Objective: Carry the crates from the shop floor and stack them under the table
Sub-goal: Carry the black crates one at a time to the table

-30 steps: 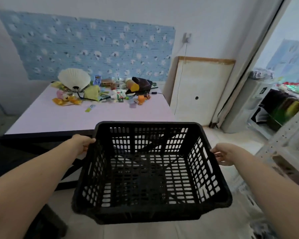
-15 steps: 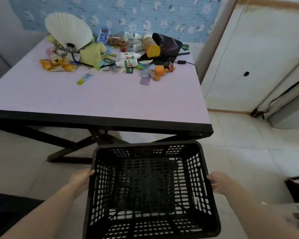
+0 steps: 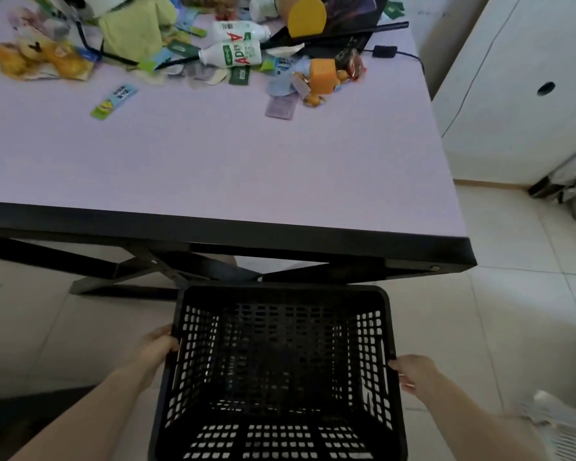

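Note:
An empty black perforated crate (image 3: 280,371) is low in front of me, its far rim just short of the table's near edge. My left hand (image 3: 158,347) grips the crate's left wall and my right hand (image 3: 409,371) grips its right wall by the handle slot. The table (image 3: 233,171) has a pale lilac top, a black edge and black crossed legs (image 3: 167,271) showing beneath. The space under the table is mostly hidden by the tabletop.
Bottles (image 3: 236,54), packets, a yellow-green cloth (image 3: 137,28) and an orange block (image 3: 323,76) clutter the table's far side. A white cabinet (image 3: 519,94) stands to the right. The floor is light tile (image 3: 519,311). A white mesh object (image 3: 566,427) lies at bottom right.
I have come closer to the table and lowered the crate; the view has tilted down, so the table edge now sits just above the crate's far rim. Both hands keep their grip.

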`<state>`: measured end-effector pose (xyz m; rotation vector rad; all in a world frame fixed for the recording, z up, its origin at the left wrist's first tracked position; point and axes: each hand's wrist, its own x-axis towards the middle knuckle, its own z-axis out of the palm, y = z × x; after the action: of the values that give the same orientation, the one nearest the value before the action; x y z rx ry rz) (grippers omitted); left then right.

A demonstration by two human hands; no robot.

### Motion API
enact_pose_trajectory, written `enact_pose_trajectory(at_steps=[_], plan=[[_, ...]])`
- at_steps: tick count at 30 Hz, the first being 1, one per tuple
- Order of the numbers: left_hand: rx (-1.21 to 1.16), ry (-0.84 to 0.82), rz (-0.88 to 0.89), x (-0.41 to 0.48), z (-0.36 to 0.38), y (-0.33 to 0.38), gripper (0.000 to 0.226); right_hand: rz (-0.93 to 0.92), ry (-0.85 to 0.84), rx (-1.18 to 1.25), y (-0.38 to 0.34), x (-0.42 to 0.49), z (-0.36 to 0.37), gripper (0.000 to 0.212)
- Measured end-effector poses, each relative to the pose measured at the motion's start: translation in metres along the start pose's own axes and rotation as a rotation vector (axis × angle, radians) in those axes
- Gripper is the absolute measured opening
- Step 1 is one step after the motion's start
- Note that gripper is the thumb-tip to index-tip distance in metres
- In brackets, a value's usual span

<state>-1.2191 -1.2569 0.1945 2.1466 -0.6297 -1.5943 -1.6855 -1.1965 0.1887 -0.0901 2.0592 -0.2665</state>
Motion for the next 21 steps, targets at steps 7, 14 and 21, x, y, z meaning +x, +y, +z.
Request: enact_pose_trajectory(at_steps=[7, 14, 21], plan=[[0.017, -0.011, 0.02, 0.016, 0.021, 0.009, 0.04, -0.032, 0.051, -0.085, 0.0, 0.023, 0.01, 0.009], [0.078, 0.022, 0.016, 0.021, 0.024, 0.011, 0.04, -0.095, 0.129, -0.182, 0.005, 0.027, 0.022, 0.014], [0.096, 0.035, 0.058, 0.019, 0.019, 0.001, 0.051, -0.171, 0.16, -0.204, 0.01, 0.014, 0.03, 0.021]])
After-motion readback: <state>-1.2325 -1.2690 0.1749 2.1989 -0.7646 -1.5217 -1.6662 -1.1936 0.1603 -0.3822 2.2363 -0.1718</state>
